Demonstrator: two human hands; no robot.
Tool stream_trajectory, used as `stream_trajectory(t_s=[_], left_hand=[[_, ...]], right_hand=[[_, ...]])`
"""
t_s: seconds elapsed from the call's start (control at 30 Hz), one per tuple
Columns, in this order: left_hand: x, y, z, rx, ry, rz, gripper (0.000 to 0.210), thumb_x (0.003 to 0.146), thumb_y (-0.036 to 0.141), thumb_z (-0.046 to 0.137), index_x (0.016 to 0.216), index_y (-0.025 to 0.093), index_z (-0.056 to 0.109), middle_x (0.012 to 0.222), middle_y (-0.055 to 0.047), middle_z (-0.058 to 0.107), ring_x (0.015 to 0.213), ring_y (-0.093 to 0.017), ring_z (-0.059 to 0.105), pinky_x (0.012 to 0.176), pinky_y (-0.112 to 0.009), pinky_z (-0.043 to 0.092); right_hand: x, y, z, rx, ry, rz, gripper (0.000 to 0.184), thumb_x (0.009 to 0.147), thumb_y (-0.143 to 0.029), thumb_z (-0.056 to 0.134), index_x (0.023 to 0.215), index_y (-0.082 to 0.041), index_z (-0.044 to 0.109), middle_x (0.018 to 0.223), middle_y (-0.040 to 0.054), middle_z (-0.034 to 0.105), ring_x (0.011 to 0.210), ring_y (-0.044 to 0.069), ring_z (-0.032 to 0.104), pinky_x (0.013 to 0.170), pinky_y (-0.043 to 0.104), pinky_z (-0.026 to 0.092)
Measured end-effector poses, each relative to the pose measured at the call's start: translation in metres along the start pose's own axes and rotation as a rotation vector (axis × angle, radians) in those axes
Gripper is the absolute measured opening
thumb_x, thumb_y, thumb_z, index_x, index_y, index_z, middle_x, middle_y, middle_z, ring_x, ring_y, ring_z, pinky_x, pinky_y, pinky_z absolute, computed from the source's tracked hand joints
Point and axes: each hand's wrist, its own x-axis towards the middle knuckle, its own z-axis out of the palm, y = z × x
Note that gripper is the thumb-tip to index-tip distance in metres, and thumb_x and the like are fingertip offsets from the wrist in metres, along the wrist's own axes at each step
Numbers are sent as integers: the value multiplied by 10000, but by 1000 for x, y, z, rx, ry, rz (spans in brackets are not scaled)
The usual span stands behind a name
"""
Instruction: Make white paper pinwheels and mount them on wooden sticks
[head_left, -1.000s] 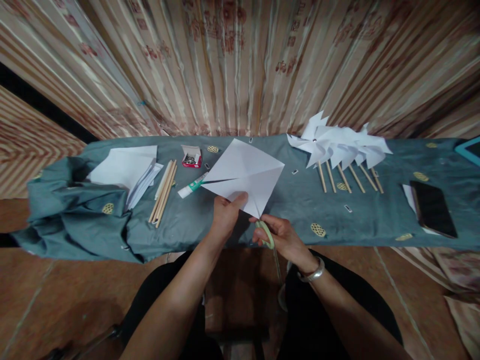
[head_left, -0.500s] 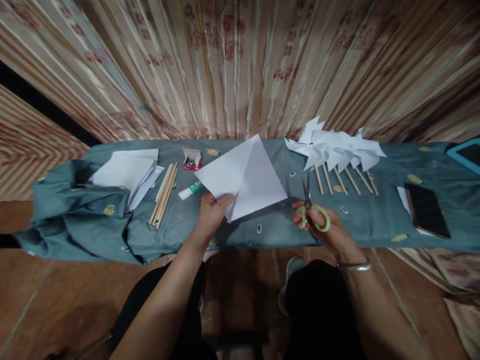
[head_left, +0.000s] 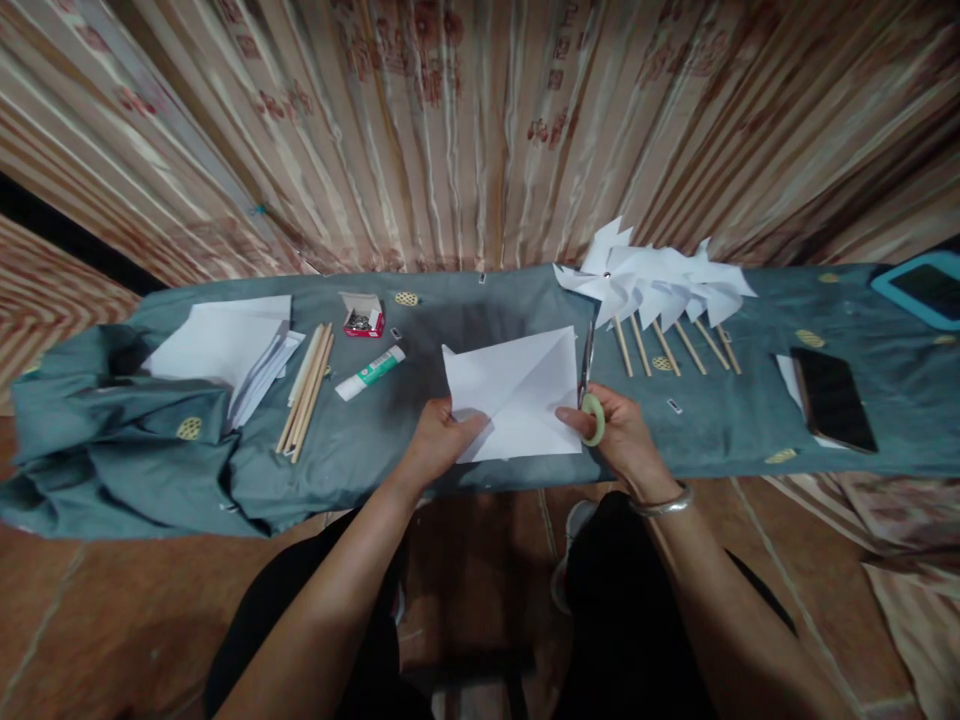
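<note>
A creased square of white paper (head_left: 517,395) is held up over the front of the table. My left hand (head_left: 444,440) pinches its lower left part, thumb on top. At the paper's right edge is my right hand (head_left: 619,430), closed around the green-handled scissors (head_left: 592,415), whose blades point away from me beside the paper. The right thumb also rests on the paper. A glue stick (head_left: 371,373) lies left of the paper, and a red box of small metal pins (head_left: 364,316) stands open behind it.
Several white paper pinwheels (head_left: 660,280) on wooden sticks lie at the back right. A phone (head_left: 834,400) and a blue-framed device (head_left: 922,288) are farther right. Wooden sticks (head_left: 306,392) and a stack of paper (head_left: 217,342) lie left on the green tablecloth (head_left: 480,300).
The paper has turned, its edges now running roughly level. My right hand has moved left with the scissors to the paper's right edge. The whole view has shifted slightly.
</note>
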Motion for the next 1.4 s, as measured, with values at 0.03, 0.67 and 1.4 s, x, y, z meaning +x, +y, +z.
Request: stream_trajectory(t_s=[0.03, 0.67, 1.4], left_hand=[[-1, 2, 0, -57, -9, -19, 170, 562, 285, 752, 641, 136, 733, 607, -24, 686, 548, -155, 598, 534, -239, 441], [-1, 0, 47, -489, 121, 4, 416, 501, 262, 850, 873, 143, 706, 973, -97, 746, 933, -249, 683, 832, -357, 529], [26, 8, 8, -428, 326, 265, 344, 538, 244, 828, 840, 132, 706, 861, -58, 730, 808, -196, 666, 806, -346, 520]], right_hand=[[1, 1, 0, 18, 32, -14, 386, 554, -392, 852, 844, -209, 674, 722, -30, 686, 582, 122, 560, 537, 241, 451], [4, 9, 40, 197, 177, -117, 440, 536, -421, 846, 842, -226, 597, 700, -50, 656, 565, 113, 532, 550, 255, 442], [-33, 13, 30, -83, -493, 48, 500, 792, -538, 666, 1099, -143, 656, 794, 55, 681, 647, 132, 611, 514, 225, 468]])
